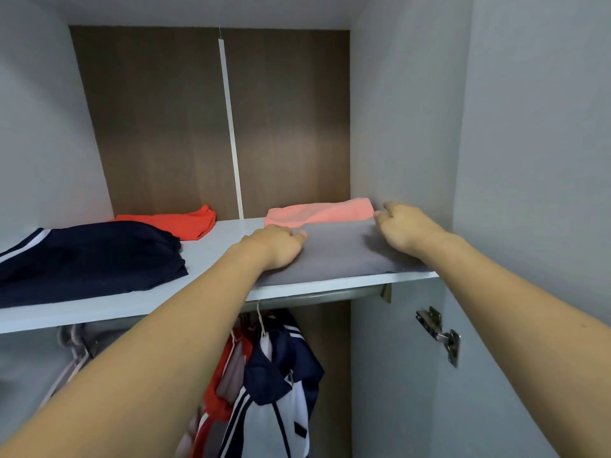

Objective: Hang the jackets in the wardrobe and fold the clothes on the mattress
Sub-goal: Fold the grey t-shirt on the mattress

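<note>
left hand (277, 246) rests on the left end of the folded grey garment (340, 251), fingers curled over its edge; can't tell if it pinches the cloth or only presses. right hand (405, 228) lies on the right end, fingers loosely bent on top, looks more like pressing than gripping. garment sits on the wardrobe shelf (211, 241), front right, touching a folded pink piece (319, 213) behind it. step looks like seating the fold on the shelf: push level with both hands together, keep the fold flat, stop before it rucks the pink one, keep the front edge off the lip. further left: orange folded item (185, 223) and navy striped garment (89, 256). below, jackets (274, 385) hang on the rail (317, 295). hidden: fingertips of both hands, underside of the grey fold, most of the rail behind the forearms, mattress not in view, left hanging items cut off and blurred.
</note>
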A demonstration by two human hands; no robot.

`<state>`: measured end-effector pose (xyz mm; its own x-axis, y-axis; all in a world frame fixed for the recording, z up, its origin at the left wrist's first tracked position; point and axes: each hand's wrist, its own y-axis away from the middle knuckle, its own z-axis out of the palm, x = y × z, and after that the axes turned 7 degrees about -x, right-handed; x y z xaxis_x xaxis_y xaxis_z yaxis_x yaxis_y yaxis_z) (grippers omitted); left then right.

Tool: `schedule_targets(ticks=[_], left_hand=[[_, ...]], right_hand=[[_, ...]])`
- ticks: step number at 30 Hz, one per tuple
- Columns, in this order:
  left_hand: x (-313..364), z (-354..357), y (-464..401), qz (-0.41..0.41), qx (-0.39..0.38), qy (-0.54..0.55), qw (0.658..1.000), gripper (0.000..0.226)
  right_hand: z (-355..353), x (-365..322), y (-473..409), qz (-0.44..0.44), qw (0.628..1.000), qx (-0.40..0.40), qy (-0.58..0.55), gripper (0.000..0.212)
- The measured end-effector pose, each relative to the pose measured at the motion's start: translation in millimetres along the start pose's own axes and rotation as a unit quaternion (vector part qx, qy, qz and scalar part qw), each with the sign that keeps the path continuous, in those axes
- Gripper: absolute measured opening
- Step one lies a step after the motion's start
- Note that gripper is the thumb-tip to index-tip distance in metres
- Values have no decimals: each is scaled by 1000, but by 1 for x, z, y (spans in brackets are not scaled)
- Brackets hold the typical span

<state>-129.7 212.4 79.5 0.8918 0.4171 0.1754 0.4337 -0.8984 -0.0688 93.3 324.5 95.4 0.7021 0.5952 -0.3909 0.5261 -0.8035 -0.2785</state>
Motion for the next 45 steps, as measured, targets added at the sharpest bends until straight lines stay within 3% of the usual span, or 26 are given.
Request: schedule_targets(ticks=[3, 8, 16, 20, 25, 29, 34, 45], left_hand=[[3, 2, 23, 6, 0, 4, 1000, 66], [4, 6, 65, 3, 42, 10, 999, 65], [14, 25, 134, 124, 158, -43, 979, 60], [46, 44, 180, 200, 175, -43, 963, 60], [119, 41, 245, 334, 253, -7, 908, 62], [188, 28, 306, 423, 305, 25, 853, 65], [285, 29, 390, 518, 324, 76, 788, 66], [524, 84, 611, 648, 247, 127, 709, 68]], right_hand=[[-9, -1, 29, 2, 1000, 28, -9, 46], [4, 1, 84, 26, 1000, 10, 2, 43], [12, -10, 196, 58, 997, 35, 33, 58], [-12, -6, 271, 83, 993, 46, 67, 62], [-59, 5, 377, 32, 963, 188, 190, 58], [-102, 23, 459, 32, 936, 249, 245, 64], [-164, 62, 571, 124, 907, 310, 255, 65], [-243, 158, 855, 349, 828, 331, 288, 60]])
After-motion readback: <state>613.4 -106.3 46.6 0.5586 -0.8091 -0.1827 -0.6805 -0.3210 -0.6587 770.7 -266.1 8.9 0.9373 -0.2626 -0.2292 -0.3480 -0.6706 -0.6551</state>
